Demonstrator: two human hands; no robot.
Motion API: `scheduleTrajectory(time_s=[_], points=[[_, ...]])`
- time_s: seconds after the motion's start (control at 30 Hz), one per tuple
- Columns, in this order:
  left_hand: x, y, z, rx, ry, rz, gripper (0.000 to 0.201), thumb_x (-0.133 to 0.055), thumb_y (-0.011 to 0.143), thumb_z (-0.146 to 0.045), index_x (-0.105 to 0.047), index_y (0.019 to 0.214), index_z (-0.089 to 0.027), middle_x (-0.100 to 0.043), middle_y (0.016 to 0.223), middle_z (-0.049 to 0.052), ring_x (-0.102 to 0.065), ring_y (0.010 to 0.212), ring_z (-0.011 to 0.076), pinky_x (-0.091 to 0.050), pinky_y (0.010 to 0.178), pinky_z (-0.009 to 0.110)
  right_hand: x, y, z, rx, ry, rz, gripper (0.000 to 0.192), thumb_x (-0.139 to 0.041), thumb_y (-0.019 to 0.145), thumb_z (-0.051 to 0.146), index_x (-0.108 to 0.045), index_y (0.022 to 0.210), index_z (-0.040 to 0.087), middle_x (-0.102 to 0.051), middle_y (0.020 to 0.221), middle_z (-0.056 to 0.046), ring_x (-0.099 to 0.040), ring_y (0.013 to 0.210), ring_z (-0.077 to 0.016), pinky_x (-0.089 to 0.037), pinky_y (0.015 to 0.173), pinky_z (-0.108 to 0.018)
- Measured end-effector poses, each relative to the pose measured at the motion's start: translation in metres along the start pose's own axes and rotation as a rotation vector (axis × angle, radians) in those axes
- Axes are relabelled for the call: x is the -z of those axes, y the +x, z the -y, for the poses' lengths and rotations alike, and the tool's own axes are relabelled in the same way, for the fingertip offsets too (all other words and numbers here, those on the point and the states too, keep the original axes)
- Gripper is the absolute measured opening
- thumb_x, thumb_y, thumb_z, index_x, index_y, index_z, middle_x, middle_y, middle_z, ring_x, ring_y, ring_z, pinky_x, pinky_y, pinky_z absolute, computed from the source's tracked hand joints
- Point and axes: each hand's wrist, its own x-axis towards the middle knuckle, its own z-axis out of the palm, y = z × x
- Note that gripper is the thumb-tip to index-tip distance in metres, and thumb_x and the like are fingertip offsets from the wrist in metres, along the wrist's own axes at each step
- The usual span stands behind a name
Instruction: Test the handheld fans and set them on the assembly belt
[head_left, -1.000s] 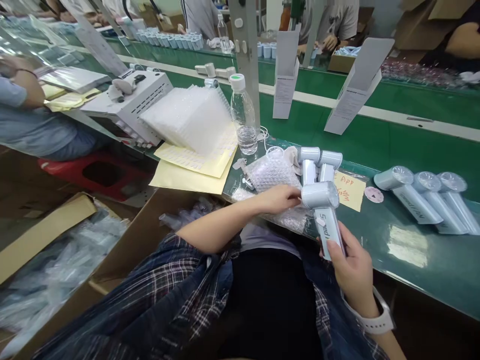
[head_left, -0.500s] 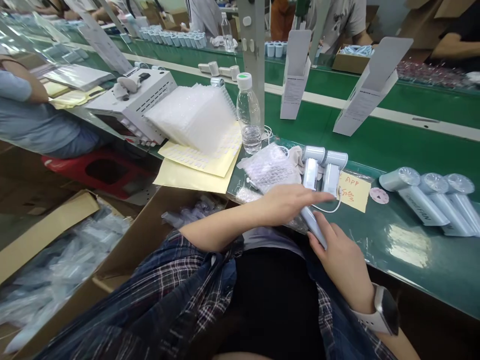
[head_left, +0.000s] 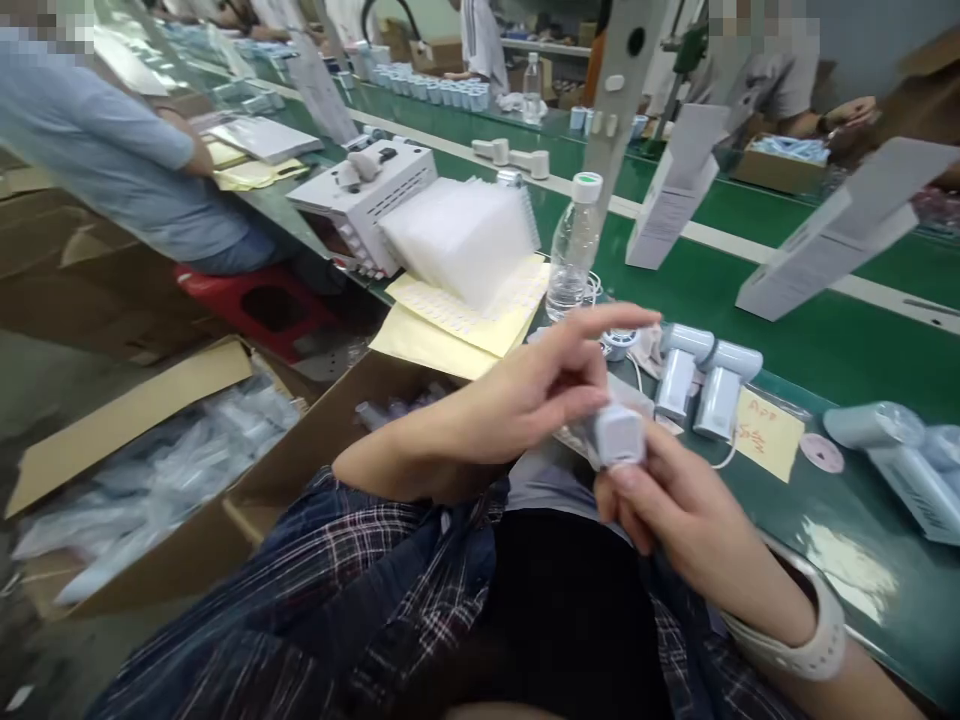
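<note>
My right hand (head_left: 675,500) is closed around a pale blue handheld fan (head_left: 621,438), whose squarish handle end faces me. Just to its left, my left hand (head_left: 551,385) has the index finger stretched out. Its thumb and bent fingers come together at the edge of the handle; whatever is between them is too small to make out. Past my hands, a round fan head (head_left: 621,340) shows partly; I cannot tell whether it belongs to the held fan. Two more fans (head_left: 677,372) lie on the bench beside a yellow handwritten note (head_left: 772,425).
A water bottle (head_left: 574,250), a stack of white foam sheets (head_left: 457,235) and yellow label sheets (head_left: 457,320) stand beyond my left arm. More fans (head_left: 900,460) lie at right. White boxes (head_left: 671,205) stand behind. A carton of plastic-wrapped items (head_left: 172,450) is at lower left.
The fan has turned so its handle end faces me. My left hand has gone from lying flat over it to a pinch at its edge. The view has shifted left.
</note>
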Motion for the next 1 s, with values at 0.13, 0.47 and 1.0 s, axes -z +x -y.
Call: scheduleTrajectory(time_s=[0.13,0.47,1.0], points=[[0.076,-0.057,-0.006,0.174,0.153,-0.36,0.057,-0.07,0.1,-0.036,-0.05,0.153,-0.03,-0.058,0.076,-0.004,-0.053,0.061,0.0131,-0.047,0.056,0.026,-0.003,0.042,-0.002,0.263,-0.231,0.006,0.05,-0.058,0.106,0.058,-0.076,0.129,0.017,-0.062,0.06,0.002,-0.052,0.047,-0.0142,-0.043,0.05,-0.028],[0.128,-0.029,0.127,0.561,0.989,-0.569,0.035,-0.081,0.089,-0.029,-0.064,0.118,-0.019,-0.07,0.129,0.014,-0.058,0.128,0.0346,-0.046,0.115,0.049,0.004,0.115,-0.062,-0.187,-1.18,-0.105,0.057,-0.043,0.11,0.054,-0.059,0.151,0.018,-0.08,0.1,-0.017,-0.076,0.089,-0.0361,-0.05,0.076,-0.041],[0.092,0.019,0.152,0.229,0.525,-0.789,0.049,-0.086,0.088,-0.059,-0.053,0.095,-0.024,-0.051,0.077,-0.005,-0.046,0.075,0.0137,-0.045,0.08,0.035,0.04,-0.031,-0.085,-0.019,0.033,-0.464,0.087,-0.062,0.104,0.055,-0.016,0.173,0.027,-0.075,0.096,-0.006,-0.074,0.081,-0.026,-0.059,0.067,-0.04]])
